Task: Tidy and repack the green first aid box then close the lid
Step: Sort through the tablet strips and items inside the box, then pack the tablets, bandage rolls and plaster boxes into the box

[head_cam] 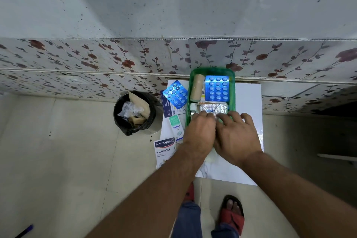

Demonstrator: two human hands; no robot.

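The green first aid box stands open on a small white table against the wall. Inside lie a beige bandage roll, a blue blister pack, a small bottle and a silver blister strip. My left hand is over the box's near end, fingers curled onto the strip's near edge. Beside it, my right hand lies flat with fingers spread, its tips touching the strip. The box's near end is hidden under both hands. I see no lid.
Left of the box lie a second blue blister pack on a dark blue carton, a green-white Optibex carton and a Hansaplast pack. A black-lined bin stands on the floor to the left. My feet are below the table edge.
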